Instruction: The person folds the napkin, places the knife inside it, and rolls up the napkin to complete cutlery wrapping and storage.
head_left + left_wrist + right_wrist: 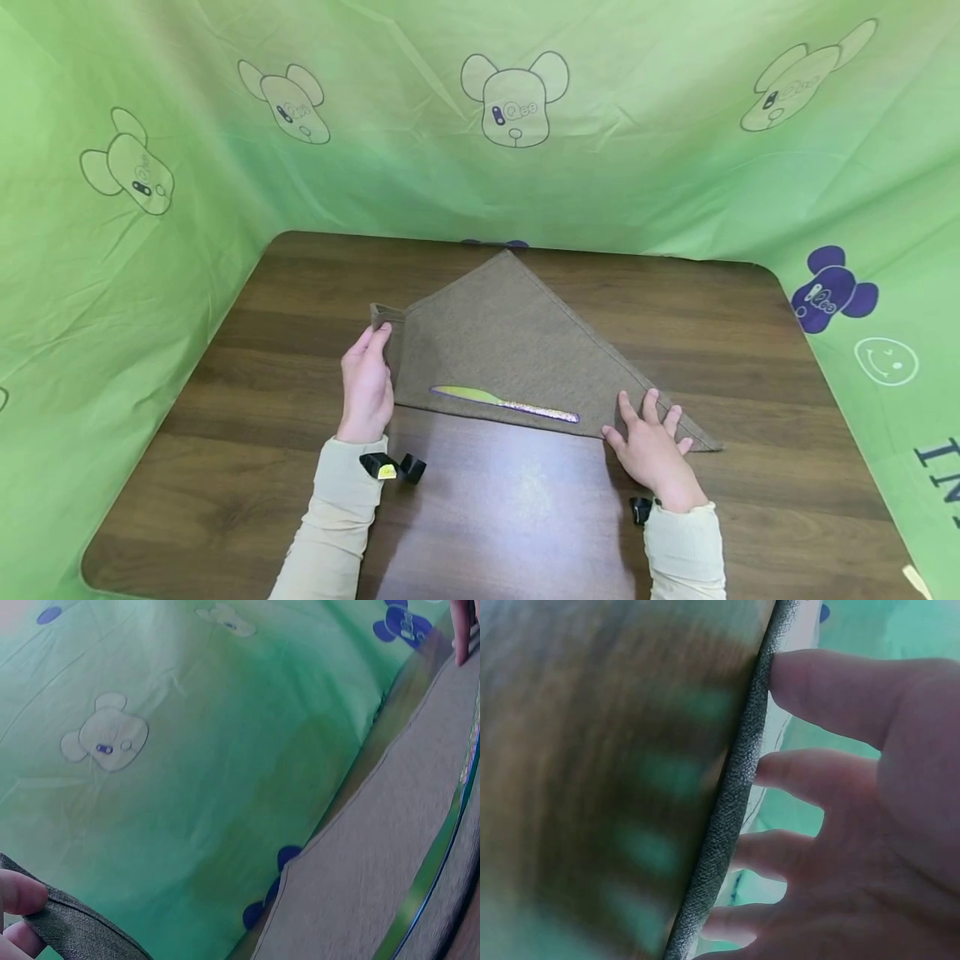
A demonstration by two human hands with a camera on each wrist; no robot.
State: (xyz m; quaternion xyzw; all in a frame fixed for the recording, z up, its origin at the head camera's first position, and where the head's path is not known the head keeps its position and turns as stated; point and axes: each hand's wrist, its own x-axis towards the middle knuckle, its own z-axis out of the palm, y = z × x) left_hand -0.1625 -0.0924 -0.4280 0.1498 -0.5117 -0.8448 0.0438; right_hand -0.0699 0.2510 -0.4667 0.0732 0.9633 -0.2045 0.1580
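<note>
A brown cloth napkin (480, 333), folded into a triangle, lies on the table with one point toward the back. On it, near the front fold, rests a knife (467, 394) with a shiny yellow-green blade and a glittery handle. My left hand (367, 387) pinches the napkin's left corner between thumb and fingers and holds it lifted; the left wrist view shows the pinched cloth (79, 926) up close. At the right end my right hand (652, 446) rests on the napkin with its fingers spread. In the right wrist view, its fingers (817, 686) touch the cloth along the folded edge.
The dark wooden table (247, 467) has rounded corners. A green fabric backdrop (390, 183) with printed mouse heads encloses its back and sides. Black straps with small devices sit on both wrists.
</note>
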